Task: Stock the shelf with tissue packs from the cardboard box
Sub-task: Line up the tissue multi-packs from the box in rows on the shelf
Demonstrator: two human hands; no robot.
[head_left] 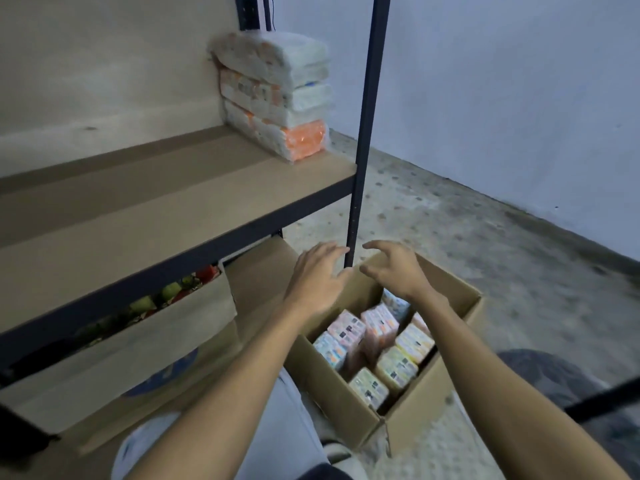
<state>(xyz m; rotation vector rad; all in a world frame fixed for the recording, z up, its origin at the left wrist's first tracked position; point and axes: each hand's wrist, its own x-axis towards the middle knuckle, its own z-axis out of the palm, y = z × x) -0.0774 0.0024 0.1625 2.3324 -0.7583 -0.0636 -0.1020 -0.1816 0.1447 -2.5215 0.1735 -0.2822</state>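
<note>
An open cardboard box (412, 424) stands on the floor at the foot of the shelf's dark right post; several pastel tissue packs (398, 368) stand upright inside it. Three tissue packs (277, 98) lie stacked at the right back corner of the brown shelf board (156, 209). My left hand (317, 275) and my right hand (394, 268) hover side by side above the box's far end, fingers spread and loosely bent, holding nothing. The two hands are a small gap apart, the post's foot between them.
The dark metal post (365, 133) rises right behind my hands. Under the shelf board stands another cardboard box (145, 344) with green and red items showing. Speckled concrete floor (502, 258) runs to the white wall on the right. My knee (273, 441) is left of the box.
</note>
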